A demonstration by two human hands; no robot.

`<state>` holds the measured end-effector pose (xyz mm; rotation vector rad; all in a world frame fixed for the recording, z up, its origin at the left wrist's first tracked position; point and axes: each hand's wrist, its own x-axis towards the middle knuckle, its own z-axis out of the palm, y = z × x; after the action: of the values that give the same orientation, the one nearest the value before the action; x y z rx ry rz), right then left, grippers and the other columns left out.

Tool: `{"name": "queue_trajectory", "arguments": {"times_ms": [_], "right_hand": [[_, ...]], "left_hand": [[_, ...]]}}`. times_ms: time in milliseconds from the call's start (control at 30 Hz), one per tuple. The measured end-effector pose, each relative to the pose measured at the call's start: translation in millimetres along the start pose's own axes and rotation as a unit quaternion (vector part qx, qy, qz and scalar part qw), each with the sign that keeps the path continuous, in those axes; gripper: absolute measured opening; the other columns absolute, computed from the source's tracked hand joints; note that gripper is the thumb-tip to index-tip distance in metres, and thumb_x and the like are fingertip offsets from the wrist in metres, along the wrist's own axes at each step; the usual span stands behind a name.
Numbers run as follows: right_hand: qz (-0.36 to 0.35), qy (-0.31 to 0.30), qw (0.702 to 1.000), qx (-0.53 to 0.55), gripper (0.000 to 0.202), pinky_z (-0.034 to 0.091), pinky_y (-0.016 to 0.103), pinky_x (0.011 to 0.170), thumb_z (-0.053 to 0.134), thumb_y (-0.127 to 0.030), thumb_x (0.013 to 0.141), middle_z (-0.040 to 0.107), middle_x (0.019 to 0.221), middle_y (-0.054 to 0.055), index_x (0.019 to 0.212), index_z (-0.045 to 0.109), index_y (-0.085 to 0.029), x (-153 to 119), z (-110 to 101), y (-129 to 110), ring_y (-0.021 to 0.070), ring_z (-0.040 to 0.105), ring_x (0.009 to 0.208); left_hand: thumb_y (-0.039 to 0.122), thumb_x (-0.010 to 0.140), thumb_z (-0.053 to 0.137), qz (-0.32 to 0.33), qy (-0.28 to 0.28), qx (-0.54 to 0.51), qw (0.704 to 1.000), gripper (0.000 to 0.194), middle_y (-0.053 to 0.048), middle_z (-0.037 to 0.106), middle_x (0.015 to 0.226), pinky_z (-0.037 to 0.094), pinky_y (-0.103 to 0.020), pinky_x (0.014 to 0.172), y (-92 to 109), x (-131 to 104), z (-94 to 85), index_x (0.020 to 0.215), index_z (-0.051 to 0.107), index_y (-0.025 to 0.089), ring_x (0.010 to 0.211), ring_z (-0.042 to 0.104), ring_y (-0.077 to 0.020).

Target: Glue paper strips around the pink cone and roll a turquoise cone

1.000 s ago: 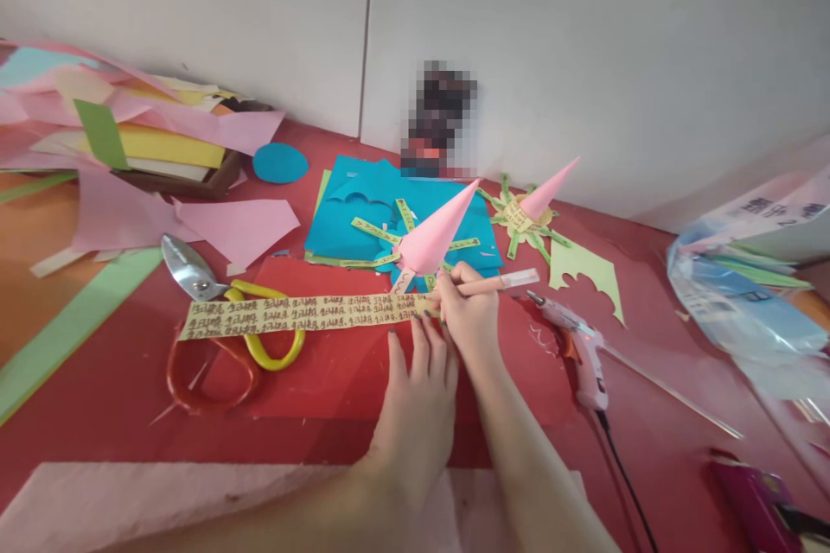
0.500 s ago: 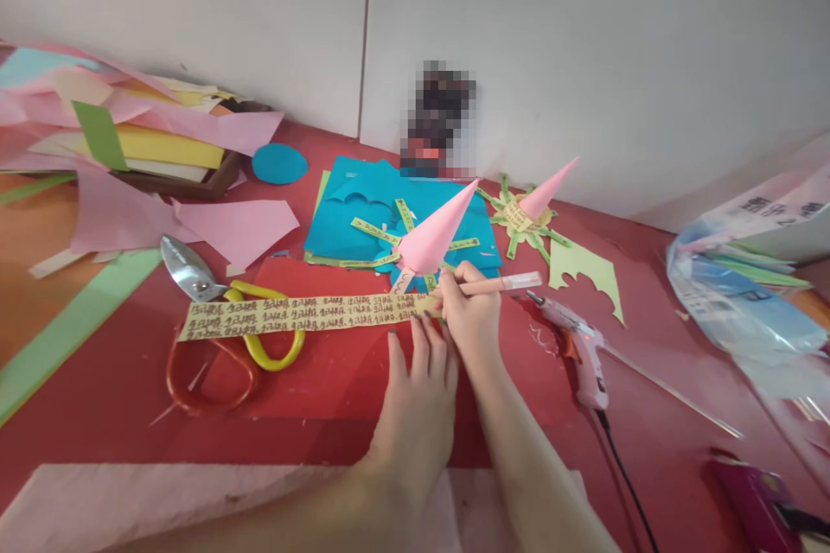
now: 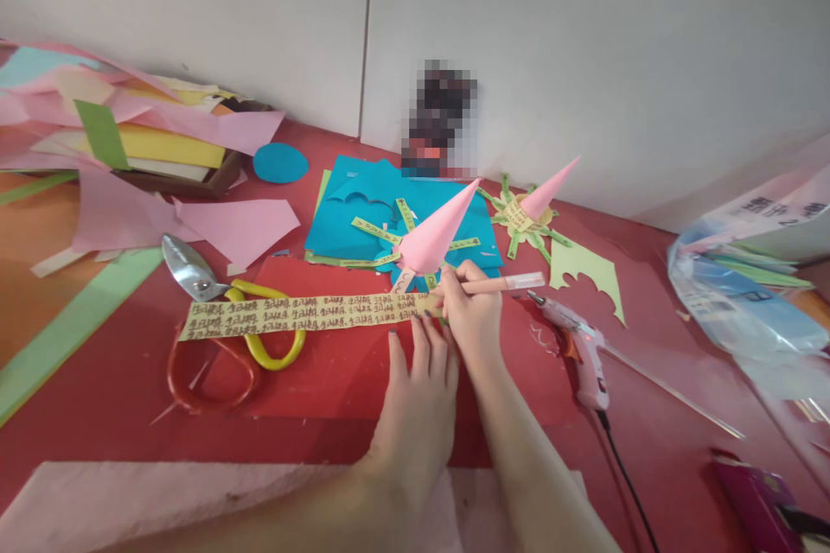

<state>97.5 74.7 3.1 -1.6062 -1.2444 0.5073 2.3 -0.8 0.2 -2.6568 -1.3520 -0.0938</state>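
My right hand (image 3: 475, 311) is closed around a pen (image 3: 499, 282), its tip hidden by the fingers at the right end of a yellow paper strip (image 3: 311, 314). Rows of handwritten characters cover the strip. My left hand (image 3: 421, 371) lies flat with fingers stretched out, the fingertips on the strip's lower edge. Just beyond the hands stands a pink paper cone (image 3: 437, 229) on a blue paper base with written green strips spreading from it. Under the strip's left part lie scissors (image 3: 272, 354) with one yellow and one red handle.
A pink glue gun (image 3: 580, 346) with a black cord lies to the right. Behind it is a second pink cone (image 3: 548, 190) on a yellow-green base. Blue paper sheets (image 3: 324, 220) lie ahead; paper scraps fill a tray (image 3: 217, 177) at left. A plastic bag (image 3: 732, 294) sits far right.
Almost nothing differs. The whole view has shifted very slightly, and both hands keep their places on the strip.
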Motion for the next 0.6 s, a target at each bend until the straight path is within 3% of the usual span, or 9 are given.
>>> {"name": "queue_trajectory", "arguments": {"times_ms": [400,600], "right_hand": [[0.034,0.029,0.999,0.004,0.027,0.039,0.019,0.043,0.048,-0.028,0.076,0.045,0.043,-0.007,0.053,0.034,-0.021,0.0,-0.5,-3.2,0.0096,0.051,0.039],[0.017,0.019,1.000,-0.002,0.031,0.038,0.020,0.044,0.049,-0.032,0.078,0.037,0.038,-0.008,0.053,0.033,-0.022,0.3,0.5,-1.1,0.0111,0.052,0.042]], "left_hand": [[0.025,0.076,0.043,-0.004,0.001,0.005,1.000,0.053,-0.020,0.047,0.128,0.038,-0.053,0.094,-0.1,0.3,0.5,0.126,0.046,0.008,0.121,0.038,-0.0354],[0.024,0.076,0.043,-0.005,0.010,0.002,1.000,0.052,-0.020,0.048,0.128,0.037,-0.053,0.094,0.3,-0.7,-0.2,0.125,0.047,0.008,0.121,0.038,-0.0351]]}}
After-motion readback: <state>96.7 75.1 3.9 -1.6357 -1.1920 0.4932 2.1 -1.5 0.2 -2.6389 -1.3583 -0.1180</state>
